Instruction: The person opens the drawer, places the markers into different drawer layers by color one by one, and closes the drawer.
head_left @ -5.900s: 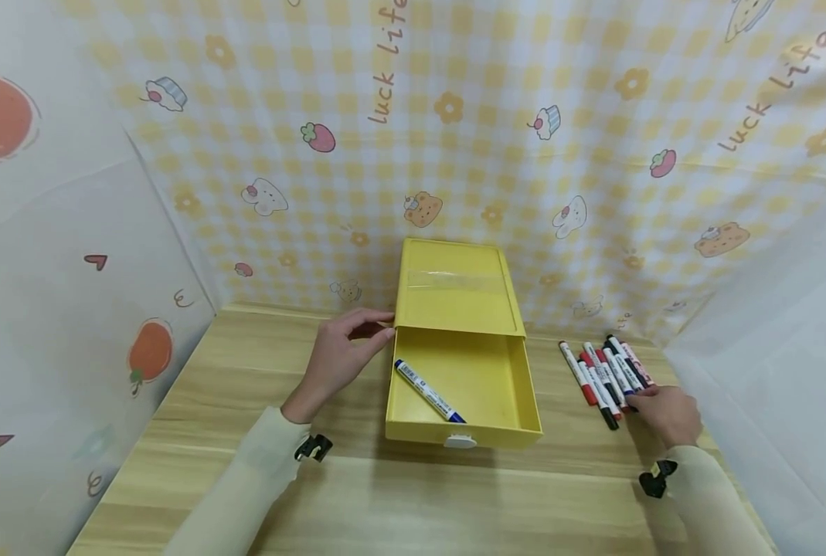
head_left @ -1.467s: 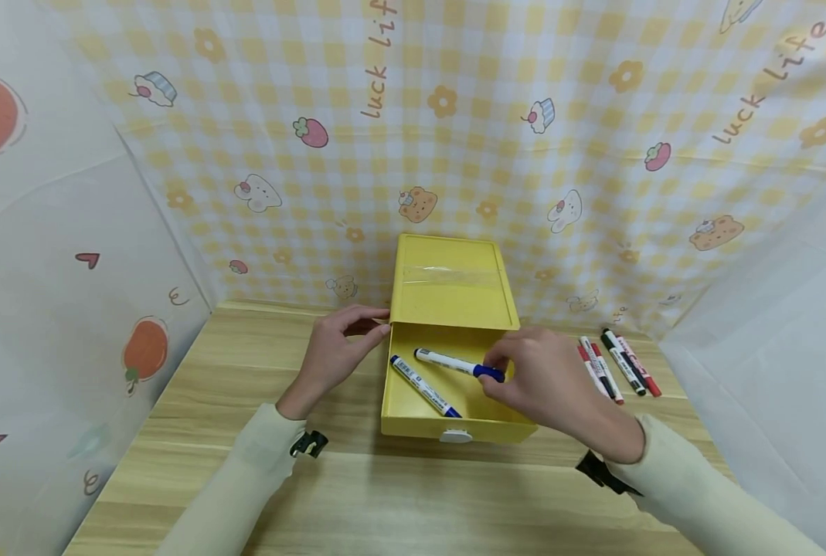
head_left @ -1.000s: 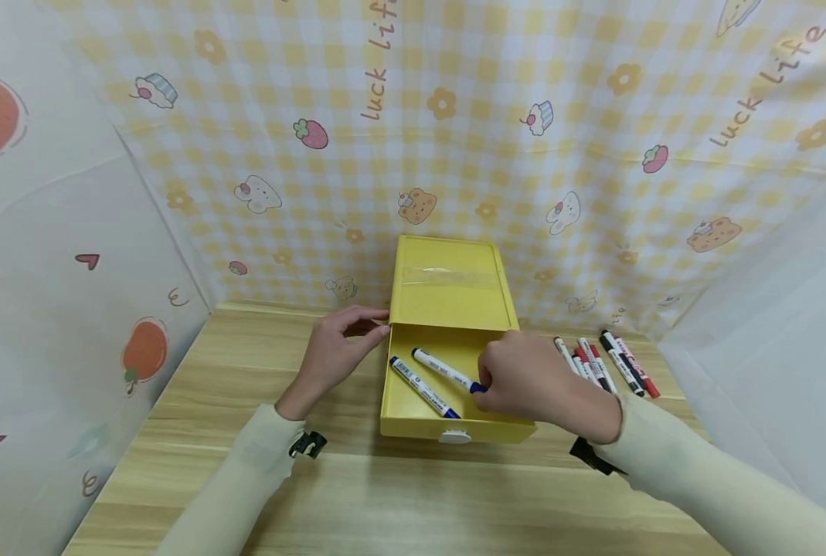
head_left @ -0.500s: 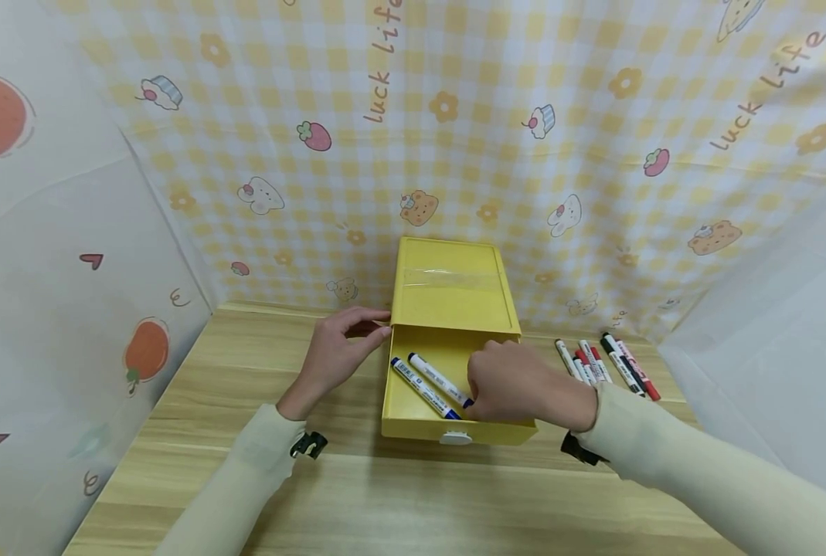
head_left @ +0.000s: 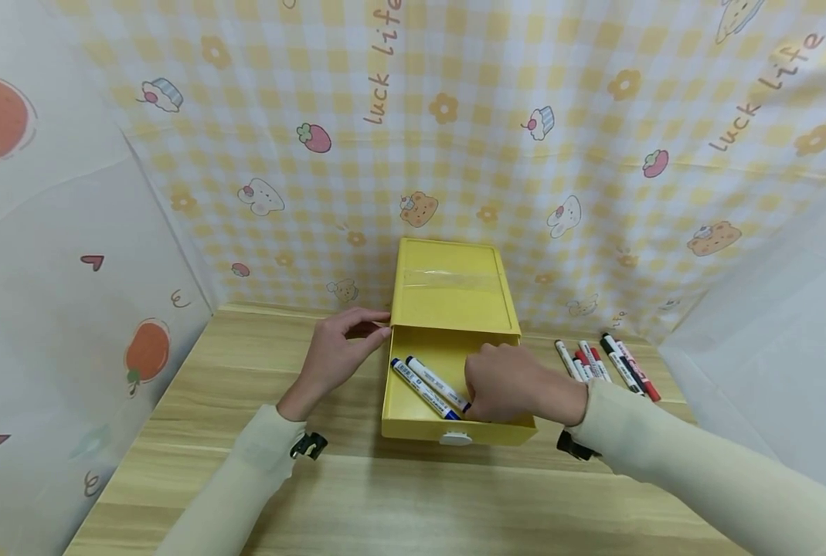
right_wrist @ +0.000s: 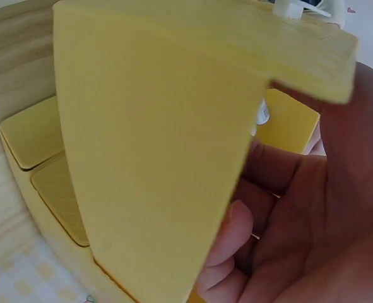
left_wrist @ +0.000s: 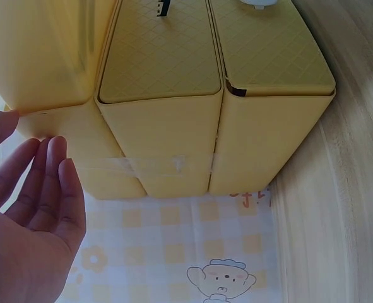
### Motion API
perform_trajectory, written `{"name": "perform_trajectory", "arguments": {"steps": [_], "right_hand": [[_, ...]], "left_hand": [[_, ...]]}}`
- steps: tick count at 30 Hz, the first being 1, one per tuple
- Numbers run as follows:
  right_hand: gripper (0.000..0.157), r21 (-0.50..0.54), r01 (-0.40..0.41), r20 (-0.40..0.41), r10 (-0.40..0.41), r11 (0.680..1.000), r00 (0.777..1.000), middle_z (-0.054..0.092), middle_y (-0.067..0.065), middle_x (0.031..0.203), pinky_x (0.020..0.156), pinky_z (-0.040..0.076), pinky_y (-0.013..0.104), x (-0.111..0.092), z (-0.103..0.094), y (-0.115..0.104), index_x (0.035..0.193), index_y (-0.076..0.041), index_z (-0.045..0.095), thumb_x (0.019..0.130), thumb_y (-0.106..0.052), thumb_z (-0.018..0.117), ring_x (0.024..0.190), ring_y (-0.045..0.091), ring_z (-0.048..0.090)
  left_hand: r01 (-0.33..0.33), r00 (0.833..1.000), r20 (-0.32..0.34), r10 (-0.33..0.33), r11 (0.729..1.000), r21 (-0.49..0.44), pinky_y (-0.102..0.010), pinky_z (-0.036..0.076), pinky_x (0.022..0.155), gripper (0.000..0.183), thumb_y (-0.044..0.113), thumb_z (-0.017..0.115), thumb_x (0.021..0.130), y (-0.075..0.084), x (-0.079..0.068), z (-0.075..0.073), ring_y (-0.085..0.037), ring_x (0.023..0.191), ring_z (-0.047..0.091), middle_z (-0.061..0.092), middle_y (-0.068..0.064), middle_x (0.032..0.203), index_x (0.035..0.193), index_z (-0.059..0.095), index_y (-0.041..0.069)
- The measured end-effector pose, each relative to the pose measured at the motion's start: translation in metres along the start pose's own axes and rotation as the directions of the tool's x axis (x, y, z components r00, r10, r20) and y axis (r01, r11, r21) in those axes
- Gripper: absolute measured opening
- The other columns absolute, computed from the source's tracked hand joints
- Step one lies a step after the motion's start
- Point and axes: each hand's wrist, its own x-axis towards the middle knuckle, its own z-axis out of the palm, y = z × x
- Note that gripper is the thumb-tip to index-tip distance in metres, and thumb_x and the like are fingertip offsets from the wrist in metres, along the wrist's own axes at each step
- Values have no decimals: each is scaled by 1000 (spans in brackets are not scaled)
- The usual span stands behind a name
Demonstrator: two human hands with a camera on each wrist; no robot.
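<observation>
A yellow drawer cabinet [head_left: 454,301] stands against the back wall, its top drawer [head_left: 413,429] pulled out. Inside, two white markers with blue caps lie side by side: the left marker [head_left: 424,390] and the right marker [head_left: 436,381]. My right hand [head_left: 506,382] is down in the drawer with curled fingers, pinching the right marker at its blue cap; the drawer wall partly hides these fingers in the right wrist view. At the cabinet's left front edge, my left hand [head_left: 336,351] rests its fingertips [left_wrist: 59,145] with the fingers extended.
Several red and black markers [head_left: 586,363] lie on the wooden table [head_left: 357,494] right of the cabinet, with more markers [head_left: 628,367] beside them. A white knob [head_left: 456,439] sticks out from the drawer front. A checked cloth [head_left: 447,154] covers the back wall.
My right hand has come from the marker pile into the drawer with a second blue marker, then swung and slid it left, alongside the first. My left hand has stayed at the cabinet.
</observation>
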Motion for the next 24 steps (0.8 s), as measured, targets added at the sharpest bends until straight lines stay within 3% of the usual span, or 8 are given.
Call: {"name": "perform_trajectory", "arguments": {"steps": [4,7,12,16,21,24], "right_hand": [[67,6,-6,-11,6,1000,1000,18,-14,47,48,12,24,-1,2,1,48,-23,40,90,-27,92,48,5,18],[58,49,-10,-44,12,999,999,31,-17,46,46,20,22,-4,2,1,50,-25,51,91,-28,91,47,5,30],[34,148,47,-192,-18,988,981,52,-19,56,47,39,23,-15,-2,-3,65,-27,69,96,-27,84,49,2,48],[24,184,119,-347,-48,976,937,58,-22,65,51,44,23,-29,-5,-7,76,-27,74,97,-26,84,54,-2,49],[17,210,149,-491,-27,966,870,61,-26,70,55,46,22,-47,3,-13,82,-27,75,94,-21,86,58,-7,50],[16,196,159,-578,-17,968,816,61,-27,72,55,47,21,-58,14,-17,85,-25,76,90,-16,88,59,-9,51]], "left_hand": [[-1,1000,0,1,1000,4,-49,66,87,19,8,84,99,-1,-1,1,-27,96,78,81,-8,109,118,83,3],[2,1000,-1,-2,1000,4,-46,66,87,19,8,84,100,-1,-2,2,-29,96,78,81,-8,110,118,83,3],[3,1000,-4,-3,1000,13,-35,66,87,19,8,84,100,-1,-3,2,-28,96,78,81,-8,110,118,83,3],[0,1000,-2,0,1000,22,-42,66,87,20,7,83,100,-1,-3,2,-28,96,78,81,-9,110,119,83,2],[-8,1000,-4,8,999,34,-48,66,87,20,6,83,100,0,-2,1,-32,96,78,81,-10,111,119,82,1],[-17,1000,-3,17,999,34,-46,66,86,19,6,83,100,0,-2,1,-34,96,78,81,-10,110,119,82,1]]}}
